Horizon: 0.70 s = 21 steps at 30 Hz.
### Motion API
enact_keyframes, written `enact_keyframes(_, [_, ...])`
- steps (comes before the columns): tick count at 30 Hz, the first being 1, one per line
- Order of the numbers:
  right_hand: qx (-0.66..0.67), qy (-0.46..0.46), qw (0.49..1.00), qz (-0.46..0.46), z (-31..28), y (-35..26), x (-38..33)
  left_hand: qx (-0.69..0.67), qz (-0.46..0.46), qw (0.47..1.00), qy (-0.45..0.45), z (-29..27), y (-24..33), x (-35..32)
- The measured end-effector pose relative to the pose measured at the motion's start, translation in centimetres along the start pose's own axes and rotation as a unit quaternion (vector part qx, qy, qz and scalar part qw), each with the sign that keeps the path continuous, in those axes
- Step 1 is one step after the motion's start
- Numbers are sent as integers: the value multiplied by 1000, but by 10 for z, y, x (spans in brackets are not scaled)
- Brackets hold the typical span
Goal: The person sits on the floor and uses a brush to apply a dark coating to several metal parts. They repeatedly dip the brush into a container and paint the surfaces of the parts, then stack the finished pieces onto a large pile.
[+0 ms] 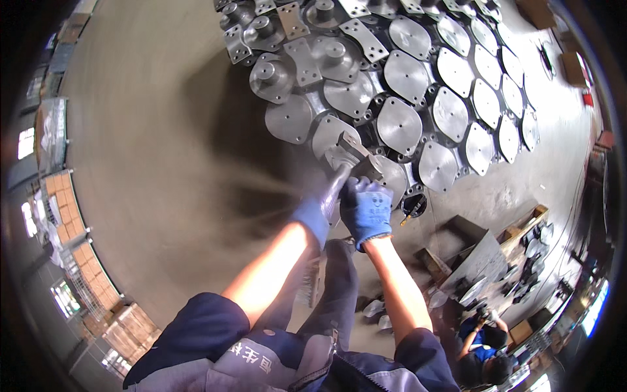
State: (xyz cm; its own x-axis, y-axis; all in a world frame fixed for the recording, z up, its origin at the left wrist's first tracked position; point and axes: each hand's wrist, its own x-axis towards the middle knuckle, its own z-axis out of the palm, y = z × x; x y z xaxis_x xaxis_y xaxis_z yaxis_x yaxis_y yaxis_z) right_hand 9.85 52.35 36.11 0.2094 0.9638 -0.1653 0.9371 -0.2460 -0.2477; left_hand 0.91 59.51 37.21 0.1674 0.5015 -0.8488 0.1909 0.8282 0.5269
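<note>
Both my hands wear blue gloves with dark-coated fingers. My right hand (367,204) is closed around the near end of a grey metal bracket-like part (354,151). My left hand (321,199), blurred by motion, closes on the same part from its left side. The part is tilted over the near corner of a large group of machined metal pieces, and its lower end is hidden by my gloves. Right behind it lies a round-edged steel plate (330,134). Another such plate (392,179) sits to the right, partly covered by my right hand.
Several rows of flat plates (400,124) and castings with raised round bosses (266,72) fill the far side. A round black container (413,205) with an orange-handled tool stands right of my hands. Wooden crates (467,255) and a co-worker (483,336) are at lower right; stacked boxes (65,206) line the left.
</note>
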Motion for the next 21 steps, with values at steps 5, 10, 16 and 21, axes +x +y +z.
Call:
enact_keyframes(5, [-78, -26, 994, -69, 40, -37, 19, -123, -29, 990, -60, -44, -5, 43])
enact_keyframes(10, [59, -57, 994, -71, 42, -51, 1, -177, -94, 977, -79, -87, -52, 74])
enact_keyframes(16, [163, -27, 959, 232, 24, -36, 27, -188, -83, 978, -35, -107, -100, 92])
enact_keyframes(21, [224, -265, 874, 340, 46, -44, 77, -210, -76, 972, -76, -97, -98, 97])
